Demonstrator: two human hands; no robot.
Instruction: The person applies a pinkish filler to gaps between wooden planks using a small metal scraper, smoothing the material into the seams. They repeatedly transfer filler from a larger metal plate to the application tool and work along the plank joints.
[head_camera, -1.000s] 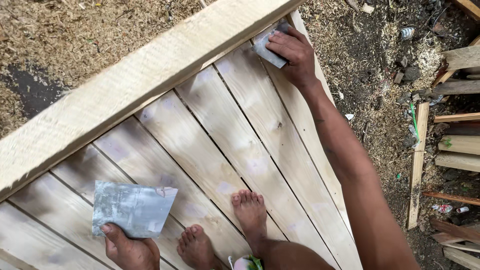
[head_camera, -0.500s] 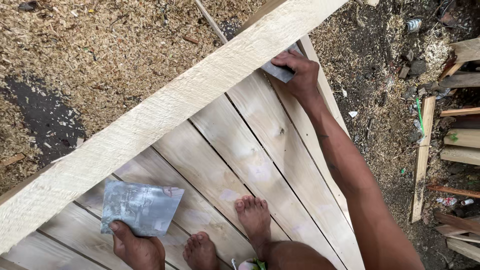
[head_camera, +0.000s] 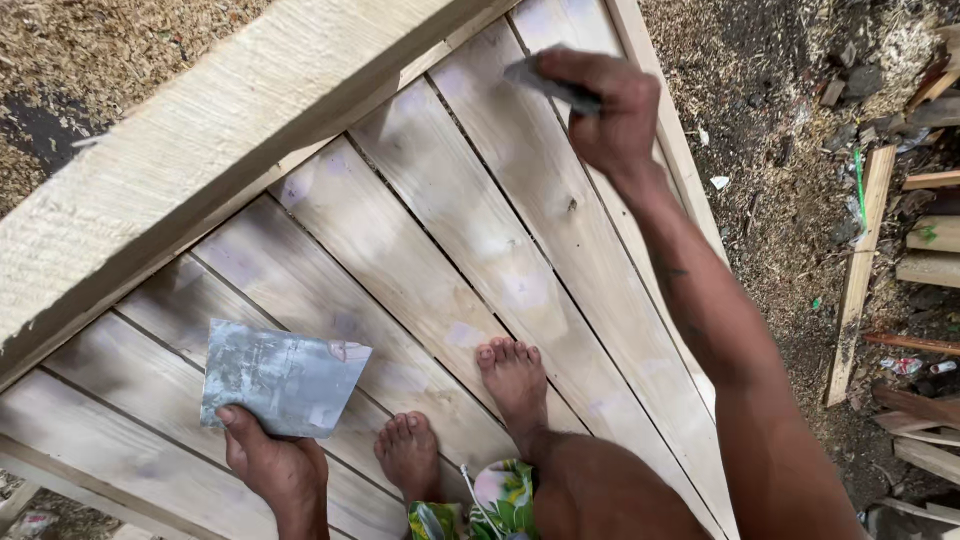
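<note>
I stand barefoot on a panel of pale wooden planks (head_camera: 420, 270) lying on the ground. My right hand (head_camera: 610, 105) reaches to the far end of the planks and grips a small grey scraper (head_camera: 545, 82), held against the wood. My left hand (head_camera: 275, 465), near the bottom of the view, holds a flat grey metal plate (head_camera: 285, 378) smeared with pale filler, held level above the planks. A thick rough beam (head_camera: 200, 150) runs diagonally across the upper left of the panel. Both my feet (head_camera: 470, 410) rest on the middle planks.
Sawdust (head_camera: 100, 60) covers the ground at the upper left. Dark earth with loose offcuts and boards (head_camera: 860, 270) lies to the right of the panel. More timber pieces (head_camera: 930, 250) are stacked at the right edge.
The view has closed in on the panel. My right hand with the scraper has drawn back from the beam onto the open plank. The left hand keeps the plate steady.
</note>
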